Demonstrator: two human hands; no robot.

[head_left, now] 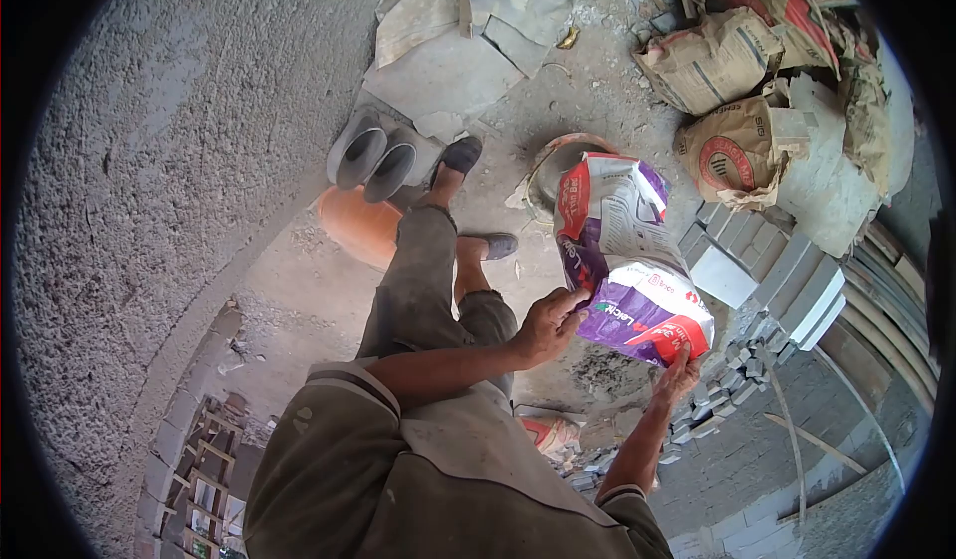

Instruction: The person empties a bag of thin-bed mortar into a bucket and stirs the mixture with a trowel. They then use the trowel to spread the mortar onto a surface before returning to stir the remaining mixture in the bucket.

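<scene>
A printed purple, white and red bag [637, 305] is held between my two hands, slanting away from me. My left hand [548, 328] has its fingers closed on the bag's near left edge. On the near right corner, my right hand [679, 375] grips the same bag. The far end of the bag reaches over a round bucket [541, 181] on the floor, covering part of its rim. Whether anything is coming out of the bag is hidden.
Brown paper cement sacks [732, 151] lie at the upper right, beside stacked grey blocks [757, 260]. Near my feet is an orange tub [354, 225] with grey rounded things [373, 161] by it. Flattened sheets [448, 71] lie farther off. A rough wall [129, 191] rises at left.
</scene>
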